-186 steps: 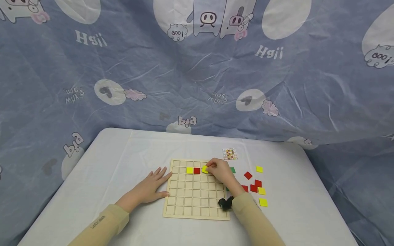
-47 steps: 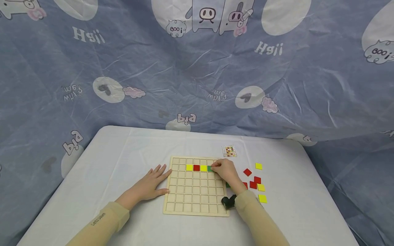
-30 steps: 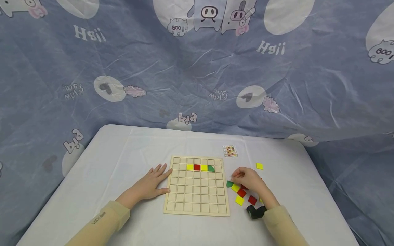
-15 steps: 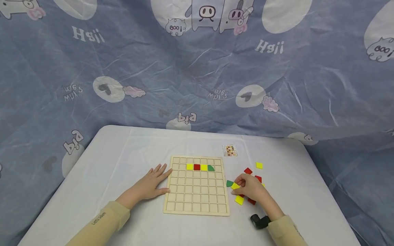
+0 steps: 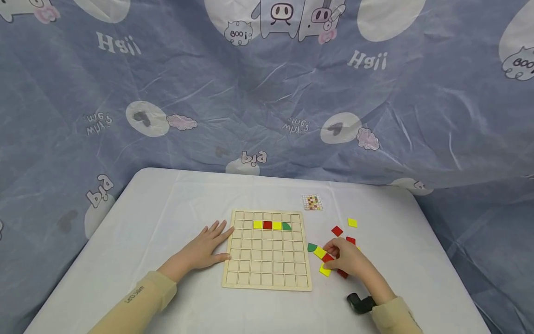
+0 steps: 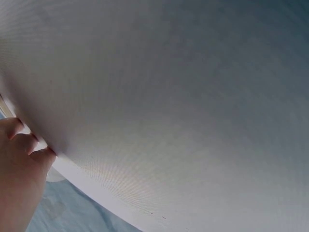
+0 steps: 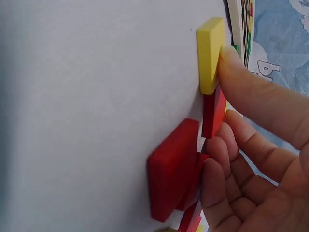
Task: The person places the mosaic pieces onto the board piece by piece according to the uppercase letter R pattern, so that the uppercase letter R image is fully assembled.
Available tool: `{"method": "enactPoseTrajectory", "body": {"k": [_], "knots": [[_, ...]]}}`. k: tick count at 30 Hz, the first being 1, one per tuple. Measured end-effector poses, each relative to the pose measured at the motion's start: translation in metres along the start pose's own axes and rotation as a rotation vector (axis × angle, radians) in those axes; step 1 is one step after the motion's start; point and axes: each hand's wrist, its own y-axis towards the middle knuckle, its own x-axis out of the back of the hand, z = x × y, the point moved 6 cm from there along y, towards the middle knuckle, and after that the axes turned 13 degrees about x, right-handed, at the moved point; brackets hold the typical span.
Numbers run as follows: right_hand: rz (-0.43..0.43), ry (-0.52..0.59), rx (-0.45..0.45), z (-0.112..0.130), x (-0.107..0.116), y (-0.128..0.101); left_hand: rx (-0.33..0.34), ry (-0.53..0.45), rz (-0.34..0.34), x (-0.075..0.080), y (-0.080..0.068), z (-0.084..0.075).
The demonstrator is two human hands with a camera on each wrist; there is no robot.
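A wooden grid board [image 5: 267, 278] lies on the white table. Its second row holds a yellow tile [image 5: 257, 225], a red tile [image 5: 267, 225], another yellow tile [image 5: 277, 225] and a green quarter-round piece [image 5: 286, 226]. My left hand [image 5: 206, 248] lies flat against the board's left edge. My right hand [image 5: 332, 258] is among the loose tiles right of the board. In the right wrist view the right hand [image 7: 226, 87] pinches a red tile [image 7: 214, 111] between thumb and curled fingers, and the thumb also touches a yellow tile [image 7: 211, 53].
Loose pieces lie right of the board: a green piece [image 5: 312, 247], yellow tiles [image 5: 320, 252] [image 5: 352, 222] and a red tile [image 5: 337, 230]. A small pattern card [image 5: 312, 202] lies beyond the board. A printed blue cloth hangs behind the table.
My right hand left the green piece in the board's second row, moved right and down to the loose tiles, and closed its fingers on a red tile. The left hand stayed put.
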Motion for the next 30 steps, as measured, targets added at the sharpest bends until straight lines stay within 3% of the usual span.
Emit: {"method": "enactPoseTrajectory", "body": {"k": [16, 22, 30], "knots": [[-0.034, 0.008, -0.053, -0.004, 0.002, -0.004, 0.011, 0.0, 0.017, 0.001, -0.001, -0.001], [-0.11, 0.121, 0.008, 0.009, 0.01, 0.001, 0.011, 0.002, 0.019, 0.001, 0.0, -0.001], [-0.19, 0.261, 0.066, 0.038, 0.0, 0.031, 0.003, -0.005, 0.003, 0.0, -0.002, -0.001]]}}
